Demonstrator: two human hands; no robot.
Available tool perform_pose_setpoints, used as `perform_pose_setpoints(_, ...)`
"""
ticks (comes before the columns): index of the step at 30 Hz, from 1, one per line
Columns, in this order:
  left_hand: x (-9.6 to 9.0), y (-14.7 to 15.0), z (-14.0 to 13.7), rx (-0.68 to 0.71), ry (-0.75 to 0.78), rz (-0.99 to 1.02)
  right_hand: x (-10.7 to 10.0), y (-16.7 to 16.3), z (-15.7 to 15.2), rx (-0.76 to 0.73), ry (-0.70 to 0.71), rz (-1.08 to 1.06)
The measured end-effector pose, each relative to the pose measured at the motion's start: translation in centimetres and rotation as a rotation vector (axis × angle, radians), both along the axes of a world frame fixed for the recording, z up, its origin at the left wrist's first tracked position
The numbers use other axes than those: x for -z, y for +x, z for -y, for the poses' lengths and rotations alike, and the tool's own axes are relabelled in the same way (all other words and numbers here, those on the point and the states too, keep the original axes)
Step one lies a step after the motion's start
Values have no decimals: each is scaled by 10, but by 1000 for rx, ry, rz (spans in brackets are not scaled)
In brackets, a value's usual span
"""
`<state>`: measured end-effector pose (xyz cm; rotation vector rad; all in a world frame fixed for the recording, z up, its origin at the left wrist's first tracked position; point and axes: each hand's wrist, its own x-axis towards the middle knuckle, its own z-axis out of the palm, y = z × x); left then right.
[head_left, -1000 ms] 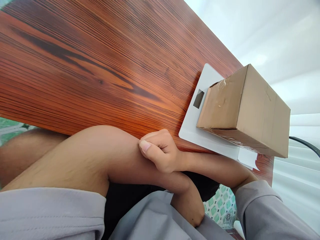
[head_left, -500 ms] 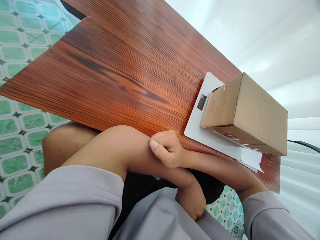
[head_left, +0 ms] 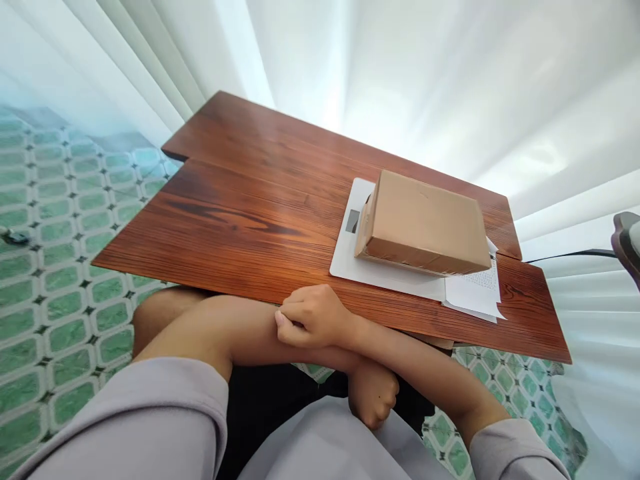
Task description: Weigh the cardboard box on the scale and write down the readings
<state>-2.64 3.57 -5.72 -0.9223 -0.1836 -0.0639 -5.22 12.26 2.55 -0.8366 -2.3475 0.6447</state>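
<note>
My arms are crossed low in front of me, over my lap. My right hand (head_left: 313,317) is curled closed and rests on my left forearm (head_left: 260,331); nothing shows in its fingers. Beneath the right forearm, my left hand (head_left: 373,395) is folded into a fist against my shirt, with its fingertips hidden. Beyond the hands, a closed cardboard box (head_left: 425,223) lies on a flat white slab (head_left: 343,257) with a small dark window, like a digital scale. Neither hand touches the box.
The brown wooden table (head_left: 240,213) has a stepped left edge. Printed paper sheets (head_left: 473,293) stick out from under the slab's right end. White curtains (head_left: 400,80) hang behind, and green tiled floor (head_left: 65,287) surrounds the table. A dark cable (head_left: 575,254) runs at the right.
My view has tilted up and turned, so more of the table, curtains and papers shows. My arms stay crossed, with both hands closed. The box still lies on the slab.
</note>
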Motion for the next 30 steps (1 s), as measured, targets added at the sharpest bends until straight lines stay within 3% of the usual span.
perform_pose_setpoints(3,-24,3,7,387,56,-130,-4,11,17,3,79,68)
perform_pose_setpoints(7,-60,3,6,659,-22,-425,-13,30,33,-57,136,143)
perform_pose_setpoints(13,-114,8,-7,736,-390,-807,-51,72,39,-12,128,8)
perform_pose_setpoints(18,-157,1,-28,762,-839,-866,-87,104,42,155,150,-233)
perform_pose_setpoints(19,-166,-2,-34,761,-954,-822,-92,111,43,190,165,-282)
perform_pose_setpoints(20,-174,-7,-40,812,-1188,-701,-96,117,43,220,185,-328)
perform_pose_setpoints(21,-181,-12,-47,949,-1335,-581,-99,124,44,249,210,-371)
perform_pose_setpoints(23,-192,-23,-62,1088,-1518,-262,-101,139,46,322,255,-445)
perform_pose_setpoints(26,-200,-42,-85,1096,-1590,192,-98,163,48,548,304,-604)
perform_pose_setpoints(30,-196,-58,-108,1155,-1653,940,-85,191,46,1039,402,-732)
